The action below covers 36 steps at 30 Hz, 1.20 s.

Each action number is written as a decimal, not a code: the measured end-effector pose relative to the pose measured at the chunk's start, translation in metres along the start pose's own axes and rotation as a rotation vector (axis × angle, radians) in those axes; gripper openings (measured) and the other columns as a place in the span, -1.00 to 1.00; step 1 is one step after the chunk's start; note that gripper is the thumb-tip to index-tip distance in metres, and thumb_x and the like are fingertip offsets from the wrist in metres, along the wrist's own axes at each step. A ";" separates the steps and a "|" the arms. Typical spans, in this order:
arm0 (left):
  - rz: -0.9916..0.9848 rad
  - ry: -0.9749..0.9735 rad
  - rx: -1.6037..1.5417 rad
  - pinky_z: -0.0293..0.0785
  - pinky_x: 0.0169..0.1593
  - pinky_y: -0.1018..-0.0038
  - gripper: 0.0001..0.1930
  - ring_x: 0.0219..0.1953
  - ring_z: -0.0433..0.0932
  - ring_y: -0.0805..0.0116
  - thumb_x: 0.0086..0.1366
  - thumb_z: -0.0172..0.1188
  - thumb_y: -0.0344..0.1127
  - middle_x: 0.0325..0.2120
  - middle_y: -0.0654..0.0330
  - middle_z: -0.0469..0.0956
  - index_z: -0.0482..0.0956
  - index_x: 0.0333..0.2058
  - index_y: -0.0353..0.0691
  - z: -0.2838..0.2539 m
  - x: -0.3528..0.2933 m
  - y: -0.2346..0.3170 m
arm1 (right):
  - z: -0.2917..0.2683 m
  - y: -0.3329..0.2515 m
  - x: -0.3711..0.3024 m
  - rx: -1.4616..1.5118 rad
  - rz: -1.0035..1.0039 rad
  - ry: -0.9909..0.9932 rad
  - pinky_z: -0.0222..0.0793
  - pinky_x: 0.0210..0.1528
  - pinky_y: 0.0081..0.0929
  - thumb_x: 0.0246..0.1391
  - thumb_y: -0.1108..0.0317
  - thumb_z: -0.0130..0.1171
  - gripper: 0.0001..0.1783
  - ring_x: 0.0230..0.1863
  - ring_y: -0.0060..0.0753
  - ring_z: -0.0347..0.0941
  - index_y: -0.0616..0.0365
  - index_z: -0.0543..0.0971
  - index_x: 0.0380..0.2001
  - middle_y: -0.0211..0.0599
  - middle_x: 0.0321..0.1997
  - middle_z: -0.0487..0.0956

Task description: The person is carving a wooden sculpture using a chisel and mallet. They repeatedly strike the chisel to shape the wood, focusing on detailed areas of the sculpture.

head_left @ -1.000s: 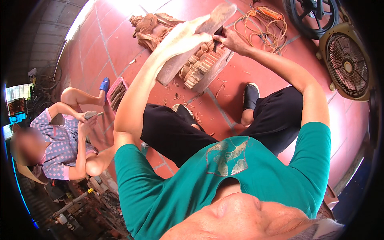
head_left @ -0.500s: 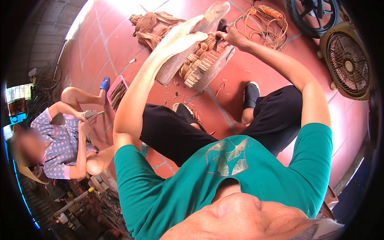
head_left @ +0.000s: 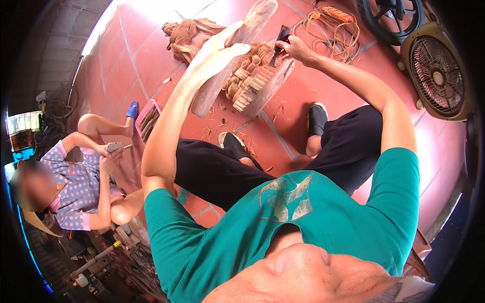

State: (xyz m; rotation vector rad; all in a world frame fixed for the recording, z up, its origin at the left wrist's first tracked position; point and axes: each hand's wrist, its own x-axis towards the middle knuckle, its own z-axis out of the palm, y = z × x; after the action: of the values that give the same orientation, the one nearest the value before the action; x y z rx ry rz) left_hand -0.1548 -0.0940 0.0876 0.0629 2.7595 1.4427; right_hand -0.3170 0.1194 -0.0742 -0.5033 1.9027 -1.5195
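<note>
My left hand (head_left: pixel 218 54) is closed on a long, worn grey-brown wooden board (head_left: pixel 208 93), which stands tilted along the left side of a carved wooden piece (head_left: pixel 247 78). Ridged, rounded shapes cover the carving, and a flat slab (head_left: pixel 275 83) of paler wood forms its right side. In my right hand (head_left: pixel 298 49) I grip a short black tool (head_left: pixel 281 36), its narrow end pointing down at the carving's upper right edge. Whether that tool is a brush or a scraper cannot be made out.
A second carving (head_left: pixel 189 38) lies beyond my left hand. Wood chips litter the red tiles (head_left: pixel 283 118). An orange power strip with a coiled cord (head_left: pixel 336 30), a wheel (head_left: pixel 391 20) and a fan (head_left: pixel 437 76) stand right. Leftward are a pink basket (head_left: pixel 148 118) and a seated person (head_left: pixel 81 177) holding a phone.
The board in my left hand has shifted up and left, opening a wider view of the carving. The black tool in my right hand now stands more upright and shows more fully.
</note>
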 end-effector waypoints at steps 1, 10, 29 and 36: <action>0.010 0.006 0.031 0.21 0.37 0.28 -0.20 0.33 0.34 0.11 0.25 0.28 -0.08 0.30 -0.11 0.35 0.21 0.38 -0.24 0.001 0.000 0.000 | -0.002 0.001 -0.003 -0.018 -0.025 0.013 0.62 -0.40 -0.49 0.36 0.24 0.07 -0.66 -0.37 -0.38 0.66 0.40 0.53 -0.12 -0.18 -0.23 0.67; 0.072 0.144 0.080 0.34 0.28 0.19 -0.23 0.20 0.48 -0.07 0.24 0.28 -0.02 0.16 -0.17 0.48 0.24 0.38 -0.09 0.021 0.004 0.041 | 0.014 -0.005 -0.013 -0.359 -0.357 0.081 0.49 -0.19 -0.22 0.26 0.25 0.15 -0.64 -0.28 -0.04 0.66 0.34 0.45 -0.07 0.03 -0.30 0.68; -0.003 -0.098 0.260 0.37 0.24 0.20 -0.24 0.15 0.52 -0.03 0.25 0.25 -0.04 0.08 -0.20 0.53 0.23 0.38 -0.06 0.026 0.016 0.008 | -0.002 -0.002 -0.006 -0.012 0.035 0.058 0.68 -0.43 -0.40 0.34 0.19 0.09 -0.64 -0.33 -0.27 0.69 0.39 0.50 -0.15 -0.05 -0.25 0.66; 0.015 -0.006 0.112 0.25 0.34 0.20 -0.20 0.30 0.37 0.01 0.23 0.27 0.00 0.24 -0.15 0.40 0.23 0.39 -0.10 0.019 0.013 0.008 | -0.010 0.010 -0.004 0.137 0.049 0.015 0.69 -0.40 -0.37 0.35 0.24 0.07 -0.66 -0.36 -0.26 0.69 0.39 0.53 -0.11 -0.13 -0.25 0.67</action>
State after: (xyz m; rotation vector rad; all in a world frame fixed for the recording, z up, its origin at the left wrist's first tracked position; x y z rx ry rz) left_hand -0.1667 -0.0735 0.0829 0.0911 2.8388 1.2870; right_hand -0.3207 0.1316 -0.0812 -0.3814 1.7941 -1.6122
